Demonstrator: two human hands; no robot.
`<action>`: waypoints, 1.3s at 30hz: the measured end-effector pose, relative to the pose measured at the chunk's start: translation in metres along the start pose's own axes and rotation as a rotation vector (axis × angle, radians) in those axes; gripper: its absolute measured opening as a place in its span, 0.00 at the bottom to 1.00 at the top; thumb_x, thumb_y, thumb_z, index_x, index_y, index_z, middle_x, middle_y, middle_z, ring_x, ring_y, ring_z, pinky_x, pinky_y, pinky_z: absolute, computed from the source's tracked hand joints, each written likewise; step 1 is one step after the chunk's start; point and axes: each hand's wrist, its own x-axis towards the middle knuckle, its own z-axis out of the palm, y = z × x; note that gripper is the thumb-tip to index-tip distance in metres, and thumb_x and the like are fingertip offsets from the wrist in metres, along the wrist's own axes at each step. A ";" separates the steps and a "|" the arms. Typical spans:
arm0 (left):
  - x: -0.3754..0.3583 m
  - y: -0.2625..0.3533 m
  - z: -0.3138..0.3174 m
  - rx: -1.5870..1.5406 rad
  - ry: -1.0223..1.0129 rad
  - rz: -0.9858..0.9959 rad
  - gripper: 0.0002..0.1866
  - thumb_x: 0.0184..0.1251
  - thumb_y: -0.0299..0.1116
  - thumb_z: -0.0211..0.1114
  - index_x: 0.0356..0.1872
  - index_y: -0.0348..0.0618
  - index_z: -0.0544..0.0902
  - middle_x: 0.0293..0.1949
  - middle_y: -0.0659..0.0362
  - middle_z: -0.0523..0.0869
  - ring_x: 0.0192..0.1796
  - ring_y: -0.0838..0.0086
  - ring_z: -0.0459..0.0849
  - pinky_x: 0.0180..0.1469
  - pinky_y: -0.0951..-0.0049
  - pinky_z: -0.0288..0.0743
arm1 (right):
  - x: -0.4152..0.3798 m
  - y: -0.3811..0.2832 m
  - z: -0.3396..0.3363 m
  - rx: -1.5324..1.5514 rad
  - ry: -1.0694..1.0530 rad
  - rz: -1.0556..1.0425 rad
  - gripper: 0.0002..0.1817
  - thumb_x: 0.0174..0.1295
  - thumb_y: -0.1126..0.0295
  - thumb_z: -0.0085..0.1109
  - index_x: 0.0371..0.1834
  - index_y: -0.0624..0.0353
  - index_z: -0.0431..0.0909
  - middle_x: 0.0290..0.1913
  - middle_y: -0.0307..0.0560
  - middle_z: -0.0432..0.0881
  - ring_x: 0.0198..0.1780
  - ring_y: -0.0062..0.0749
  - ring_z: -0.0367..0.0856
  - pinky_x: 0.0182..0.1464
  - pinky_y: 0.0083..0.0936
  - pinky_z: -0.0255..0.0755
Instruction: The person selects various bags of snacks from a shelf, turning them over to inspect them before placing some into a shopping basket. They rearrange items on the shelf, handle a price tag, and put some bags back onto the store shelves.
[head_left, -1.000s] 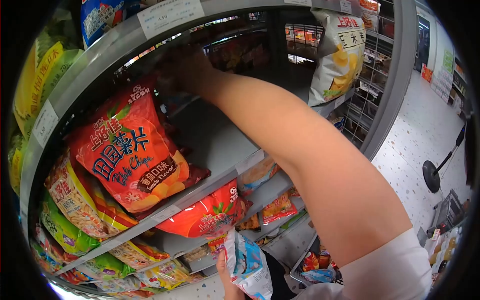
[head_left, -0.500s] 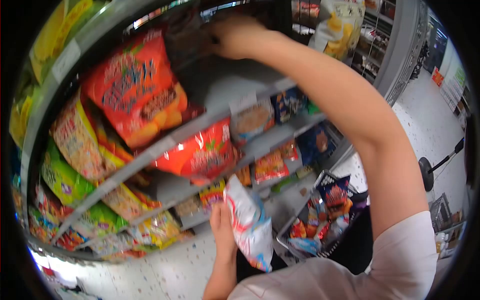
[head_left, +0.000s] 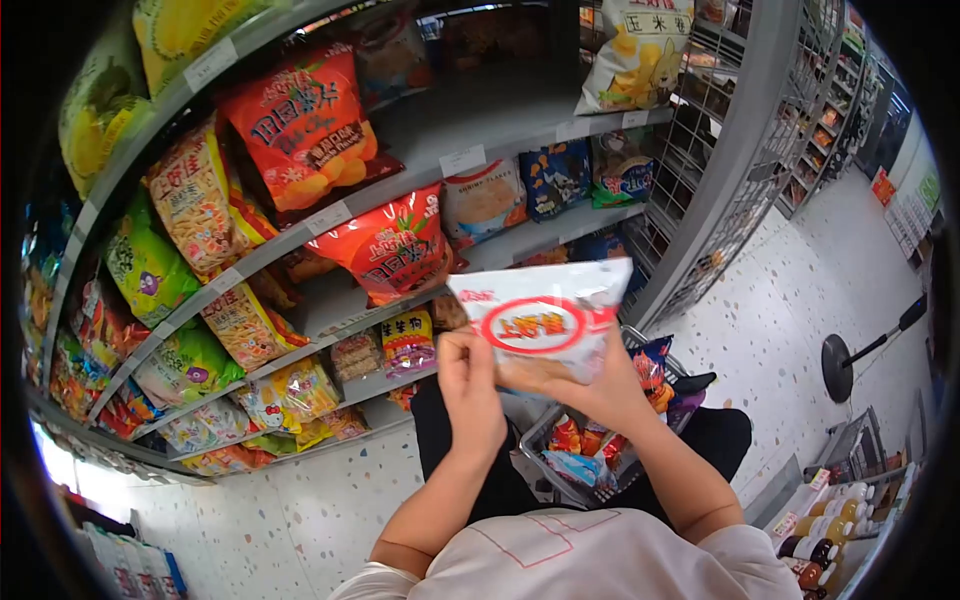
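The shelf unit point(head_left: 500, 115) takes up the most room, its rows of snacks running along my left and ahead of me. Lower down, between my knees, sits the basket point(head_left: 527, 447), with small bright packets in it. On an upper shelf a large red bag point(head_left: 305, 125) leans back, well apart from my hands. The white bag point(head_left: 540, 320) is up in front of me, above the basket and clear of the shelf, its printed front towards my eyes. My right hand point(head_left: 600, 390) grips it from below at its right; my left hand point(head_left: 470, 390) has its fingers curled in against the lower left corner, gripping there. How the fingertips meet behind it I cannot tell. Smallest is the red ring printed on the front. I judge this to be a holding and looking step; any move from here calls for a light, even grip, without squeezing.
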 end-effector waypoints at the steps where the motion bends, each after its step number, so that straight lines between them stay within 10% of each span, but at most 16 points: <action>1: -0.005 0.005 0.005 0.021 -0.034 0.014 0.05 0.78 0.31 0.55 0.41 0.42 0.71 0.44 0.63 0.77 0.45 0.84 0.72 0.52 0.81 0.66 | 0.003 -0.008 -0.001 0.118 0.040 0.055 0.44 0.49 0.73 0.77 0.67 0.64 0.59 0.60 0.51 0.76 0.61 0.32 0.76 0.63 0.30 0.70; 5: -0.005 0.026 0.001 0.184 -0.069 0.414 0.20 0.78 0.44 0.53 0.59 0.39 0.68 0.56 0.53 0.74 0.57 0.68 0.74 0.62 0.66 0.65 | 0.052 -0.059 -0.039 0.357 -0.071 0.046 0.39 0.53 0.71 0.75 0.66 0.64 0.63 0.58 0.48 0.79 0.59 0.31 0.79 0.63 0.34 0.73; 8: 0.002 0.008 -0.047 0.437 -0.132 0.596 0.18 0.67 0.28 0.58 0.57 0.37 0.70 0.57 0.49 0.75 0.57 0.63 0.74 0.62 0.65 0.64 | 0.129 -0.117 -0.062 0.317 -0.229 0.000 0.35 0.56 0.58 0.74 0.63 0.62 0.70 0.55 0.47 0.82 0.57 0.30 0.81 0.61 0.31 0.74; 10: 0.001 -0.008 -0.083 0.861 -0.185 0.538 0.20 0.60 0.26 0.62 0.55 0.37 0.73 0.54 0.47 0.77 0.57 0.57 0.75 0.63 0.61 0.64 | 0.205 -0.107 -0.062 0.176 -0.206 -0.149 0.32 0.55 0.56 0.75 0.57 0.63 0.73 0.43 0.42 0.83 0.37 0.23 0.82 0.35 0.24 0.79; 11: -0.003 -0.023 -0.101 0.979 -0.192 0.479 0.20 0.59 0.26 0.63 0.54 0.37 0.74 0.54 0.47 0.78 0.57 0.55 0.75 0.63 0.59 0.63 | 0.239 -0.106 -0.062 0.160 -0.272 -0.068 0.31 0.58 0.62 0.72 0.63 0.61 0.71 0.55 0.45 0.82 0.53 0.25 0.81 0.56 0.25 0.76; 24: -0.006 -0.057 -0.154 1.277 -0.305 0.313 0.21 0.59 0.40 0.67 0.51 0.39 0.78 0.53 0.54 0.83 0.57 0.56 0.76 0.63 0.54 0.61 | 0.444 -0.069 0.052 0.216 -0.072 -0.170 0.36 0.51 0.61 0.78 0.62 0.63 0.74 0.57 0.47 0.81 0.58 0.32 0.77 0.61 0.32 0.70; 27: -0.004 -0.060 -0.156 1.277 -0.301 0.298 0.21 0.59 0.40 0.66 0.50 0.39 0.79 0.53 0.54 0.83 0.56 0.56 0.77 0.63 0.55 0.61 | 0.480 -0.051 0.048 0.229 -0.391 -0.198 0.39 0.51 0.58 0.78 0.65 0.61 0.72 0.58 0.47 0.80 0.60 0.34 0.75 0.62 0.32 0.69; 39: -0.002 -0.062 -0.151 1.305 -0.318 0.335 0.18 0.61 0.37 0.65 0.50 0.41 0.78 0.52 0.56 0.84 0.56 0.59 0.78 0.64 0.54 0.63 | 0.440 -0.068 0.038 -0.239 -0.079 -0.101 0.44 0.50 0.45 0.75 0.67 0.58 0.71 0.53 0.47 0.83 0.54 0.32 0.80 0.53 0.24 0.74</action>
